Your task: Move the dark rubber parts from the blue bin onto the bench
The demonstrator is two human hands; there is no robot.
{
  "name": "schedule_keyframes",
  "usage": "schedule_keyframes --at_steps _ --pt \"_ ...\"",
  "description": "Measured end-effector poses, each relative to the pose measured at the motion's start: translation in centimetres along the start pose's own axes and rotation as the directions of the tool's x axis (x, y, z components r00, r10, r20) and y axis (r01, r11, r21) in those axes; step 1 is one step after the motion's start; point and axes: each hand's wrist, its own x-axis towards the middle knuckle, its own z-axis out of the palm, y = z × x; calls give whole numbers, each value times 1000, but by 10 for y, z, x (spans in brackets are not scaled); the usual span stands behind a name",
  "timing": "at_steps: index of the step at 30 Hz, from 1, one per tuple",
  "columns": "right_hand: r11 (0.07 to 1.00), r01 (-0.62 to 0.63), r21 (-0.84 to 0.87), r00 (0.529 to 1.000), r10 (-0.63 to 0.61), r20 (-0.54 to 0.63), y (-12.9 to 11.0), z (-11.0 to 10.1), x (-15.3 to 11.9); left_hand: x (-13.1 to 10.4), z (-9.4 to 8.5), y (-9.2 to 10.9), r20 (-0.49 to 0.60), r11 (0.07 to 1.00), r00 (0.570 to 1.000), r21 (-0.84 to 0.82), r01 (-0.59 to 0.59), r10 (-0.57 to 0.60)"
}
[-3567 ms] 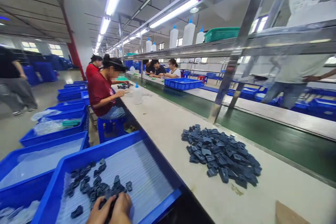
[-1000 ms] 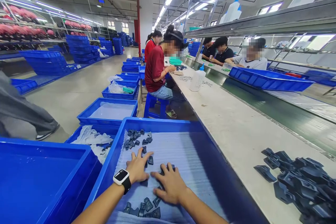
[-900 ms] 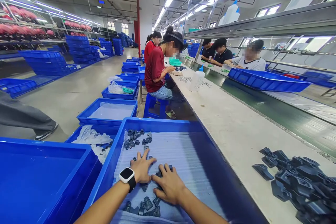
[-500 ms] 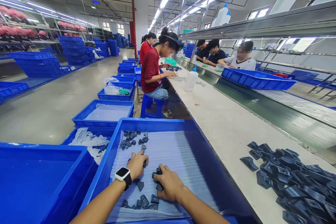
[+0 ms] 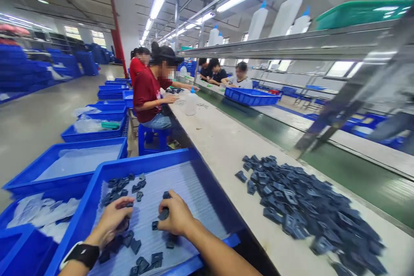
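A long pale tabletop [image 5: 220, 138] carries a heap of dark angular plastic pieces [image 5: 300, 202]. Beside it, a blue plastic bin [image 5: 207, 181] with a ribbed liner holds scattered pieces [image 5: 121, 185]. Both hands lie knuckles-up inside: the right hand [image 5: 176, 215] pinches one piece, the left hand [image 5: 111, 222] curls over others. Compared with a moment ago, the view has swung right.

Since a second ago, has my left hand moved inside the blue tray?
Yes. The left hand has drawn back from the right hand toward the blue tray's left wall, onto dark parts.
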Motion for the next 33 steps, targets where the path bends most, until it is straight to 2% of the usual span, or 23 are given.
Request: schedule_keyframes --at_steps 3,6,9,12,15,18,20,22,25,27,29,31,32,33 --pt "1000 -3 -12 993 1 -115 -20 -51 5 -10 8 31 104 971 990 -210 112 -92" --pt "998 -11 -61 971 -4 -238 -23 -117 -4 -28 25 76 200 933 978 -337 123 -57" --pt "989 -63 -134 946 16 -323 4 -181 -36 -50 59 130 293 917 954 -393 64 59" --pt "960 -178 -215 927 90 -364 54 -229 -86 -71 115 182 390 921 895 -386 -53 215" --pt "900 -335 -278 893 209 -399 109 -259 -136 -92 187 217 461 929 819 -295 -223 342" --pt "849 -428 -311 873 299 -386 155 -271 -171 -106 256 228 478 884 750 -149 -444 457" --pt "847 -431 -312 887 335 -316 175 -272 -182 -110 289 226 496 799 677 -59 -598 544" --pt "866 -407 -290 907 346 -240 186 -272 -186 -111 306 220 523 700 600 12 -714 605" --pt "877 -404 -259 911 362 -198 192 -281 -183 -117 310 212 542 573 508 57 -817 670" --pt "859 -442 -257 892 391 -225 189 -295 -178 -128 300 207 523 511 461 55 -858 717" --pt "837 -483 -258 864 408 -297 177 -312 -169 -139 281 200 482 462 421 38 -886 768" --pt "838 -491 -240 836 376 -400 149 -322 -157 -146 251 187 440 444 413 36 -895 797" --pt "858 -466 -216 828 337 -447 127 -321 -150 -144 231 179 427 456 433 54 -889 794" --pt "886 -425 -185 821 291 -492 102 -315 -143 -140 208 168 421 483 473 90 -871 774"
